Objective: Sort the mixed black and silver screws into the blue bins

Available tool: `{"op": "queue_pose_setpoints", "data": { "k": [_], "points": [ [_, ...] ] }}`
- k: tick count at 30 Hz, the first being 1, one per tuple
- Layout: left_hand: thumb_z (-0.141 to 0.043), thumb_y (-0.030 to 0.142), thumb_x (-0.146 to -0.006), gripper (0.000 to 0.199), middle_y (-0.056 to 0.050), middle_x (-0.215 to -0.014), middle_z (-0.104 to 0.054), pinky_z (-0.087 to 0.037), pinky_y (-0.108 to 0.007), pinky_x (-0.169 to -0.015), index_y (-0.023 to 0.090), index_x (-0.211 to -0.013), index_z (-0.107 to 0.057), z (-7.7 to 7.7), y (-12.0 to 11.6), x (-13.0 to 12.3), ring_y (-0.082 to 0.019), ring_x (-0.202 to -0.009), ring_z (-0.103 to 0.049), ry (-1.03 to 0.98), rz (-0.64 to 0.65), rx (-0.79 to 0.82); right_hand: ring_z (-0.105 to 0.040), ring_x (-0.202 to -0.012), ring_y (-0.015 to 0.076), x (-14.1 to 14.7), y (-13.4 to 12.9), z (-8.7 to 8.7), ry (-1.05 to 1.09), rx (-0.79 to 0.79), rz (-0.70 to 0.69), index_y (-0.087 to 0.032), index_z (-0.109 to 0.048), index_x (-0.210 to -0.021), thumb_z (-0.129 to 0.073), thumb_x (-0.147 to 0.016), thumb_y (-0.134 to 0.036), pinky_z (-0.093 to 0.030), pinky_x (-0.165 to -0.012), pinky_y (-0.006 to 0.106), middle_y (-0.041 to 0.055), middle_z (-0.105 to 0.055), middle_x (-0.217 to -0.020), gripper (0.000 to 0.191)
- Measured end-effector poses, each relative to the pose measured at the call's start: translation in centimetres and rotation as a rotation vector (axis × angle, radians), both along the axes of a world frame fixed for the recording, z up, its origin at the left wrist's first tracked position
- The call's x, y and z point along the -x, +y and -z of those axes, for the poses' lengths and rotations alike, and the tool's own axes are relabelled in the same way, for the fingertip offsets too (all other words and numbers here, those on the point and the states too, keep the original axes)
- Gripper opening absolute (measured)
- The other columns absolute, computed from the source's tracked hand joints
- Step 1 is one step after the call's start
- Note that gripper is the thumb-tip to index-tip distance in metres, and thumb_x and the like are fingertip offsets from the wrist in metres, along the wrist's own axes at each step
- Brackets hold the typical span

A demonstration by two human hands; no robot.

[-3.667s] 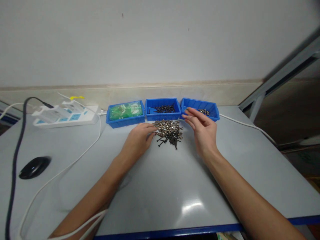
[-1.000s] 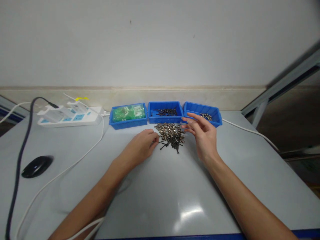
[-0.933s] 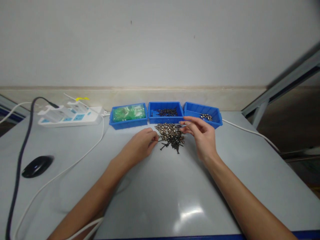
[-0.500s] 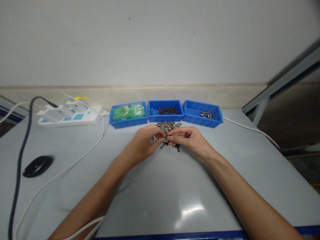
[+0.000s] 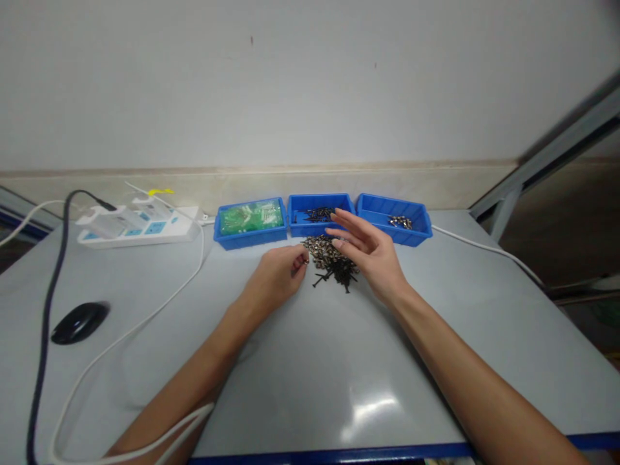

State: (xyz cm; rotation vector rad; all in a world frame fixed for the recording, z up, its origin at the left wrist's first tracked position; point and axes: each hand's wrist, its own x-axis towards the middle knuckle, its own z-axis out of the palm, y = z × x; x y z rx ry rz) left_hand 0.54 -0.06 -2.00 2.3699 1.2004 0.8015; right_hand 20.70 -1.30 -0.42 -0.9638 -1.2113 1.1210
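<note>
Through the head camera, I looked down on a pale gray table (image 5: 310,381) edged in blue, pushed up to a plain light wall (image 5: 310,97), with a metal frame (image 5: 509,194) slanting at the right.

Three blue bins lined the table's far side: the left bin (image 5: 249,241) held a green plastic packet (image 5: 252,217), the middle bin (image 5: 303,230) black screws (image 5: 317,214), the right bin (image 5: 394,237) a few shiny metal pieces (image 5: 400,222).

Before the middle bin lay a mixed pile (image 5: 339,268) of shiny pieces and black screws. At its left edge the left hand (image 5: 278,271) was pinched on a small metal piece (image 5: 306,261); the right hand (image 5: 372,252), fingers apart, hung over the pile, partly blocking my sight of it and the middle bin.

Leftward sat a black mouse (image 5: 81,323) and a white power strip (image 5: 138,239); a white cord (image 5: 199,413) crossed the left forearm.
</note>
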Motion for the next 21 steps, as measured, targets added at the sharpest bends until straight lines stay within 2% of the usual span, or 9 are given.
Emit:
{"op": "queue_pose_setpoints", "data": {
  "k": [2, 5, 9, 11, 14, 17, 21],
  "points": [
    [-0.061, 0.007, -0.079, 0.012, 0.001, -0.069, -0.066, -0.051, -0.023, -0.065, 0.017, -0.085, -0.065, -0.4, -0.3, -0.2, -0.012, -0.062, -0.062, -0.131, -0.007, 0.064, -0.074, -0.104, 0.0251, -0.4, -0.3, 0.1, -0.028, 0.019, 0.001, -0.026, -0.074, -0.115, -0.081, -0.076, -0.027, -0.056, -0.102, 0.046, 0.0075, -0.073, -0.126, 0.040],
    [-0.064, 0.013, -0.080, 0.016, -0.001, -0.074, -0.071, -0.055, -0.022, -0.066, 0.015, -0.095, -0.070, -0.9, -0.6, -0.6, -0.012, -0.063, -0.065, -0.301, 0.010, 0.151, -0.076, -0.090, 0.0213, -0.8, -0.6, 0.2, -0.074, 0.051, 0.003, -0.022, -0.076, -0.103, -0.079, -0.076, -0.026, -0.060, -0.093, 0.041, 0.0073, -0.078, -0.110, 0.027],
    [-0.073, 0.024, -0.080, 0.017, -0.006, -0.085, -0.078, -0.059, -0.027, -0.073, 0.014, -0.094, -0.075, -1.5, -0.7, -0.8, -0.016, -0.074, -0.073, -0.419, -0.035, 0.266, -0.075, -0.081, 0.0186, -1.0, -0.7, 0.1, -0.117, 0.059, -0.032, -0.020, -0.076, -0.102, -0.078, -0.078, -0.029, -0.061, -0.083, 0.036, 0.0069, -0.079, -0.097, 0.026],
    [-0.079, 0.029, -0.076, 0.020, -0.007, -0.086, -0.079, -0.060, -0.028, -0.075, 0.014, -0.089, -0.075, -1.9, -0.8, -0.9, -0.018, -0.077, -0.074, -0.500, -0.074, 0.372, -0.075, -0.078, 0.0179, -1.0, -0.8, 0.1, -0.133, 0.054, -0.062, -0.020, -0.076, -0.102, -0.078, -0.078, -0.031, -0.061, -0.079, 0.034, 0.0062, -0.079, -0.091, 0.026],
    [-0.085, 0.033, -0.070, 0.026, -0.006, -0.073, -0.077, -0.057, -0.025, -0.064, 0.013, -0.080, -0.072, -2.3, -0.8, -1.1, -0.016, -0.065, -0.071, -0.632, -0.144, 0.530, -0.074, -0.078, 0.0179, -1.0, -0.9, 0.2, -0.163, 0.050, -0.127, -0.019, -0.076, -0.102, -0.081, -0.077, -0.032, -0.060, -0.075, 0.032, 0.0057, -0.079, -0.088, 0.029],
    [-0.089, 0.038, -0.066, 0.032, -0.003, -0.062, -0.073, -0.050, -0.021, -0.055, 0.013, -0.074, -0.070, -2.4, -0.8, -1.3, -0.012, -0.056, -0.064, -0.708, -0.177, 0.613, -0.075, -0.078, 0.0182, -0.7, -1.1, 0.2, -0.136, 0.065, -0.200, -0.019, -0.077, -0.101, -0.084, -0.074, -0.032, -0.060, -0.076, 0.032, 0.0058, -0.079, -0.089, 0.031],
    [-0.092, 0.039, -0.061, 0.036, -0.002, -0.063, -0.072, -0.046, -0.019, -0.054, 0.013, -0.071, -0.070, -2.2, -1.1, -1.7, -0.009, -0.055, -0.061, -0.761, -0.159, 0.696, -0.076, -0.080, 0.0180, -0.6, -1.2, 0.3, -0.049, 0.139, -0.265, -0.021, -0.080, -0.092, -0.085, -0.073, -0.033, -0.060, -0.078, 0.031, 0.0043, -0.080, -0.084, 0.023]
  ]
}}
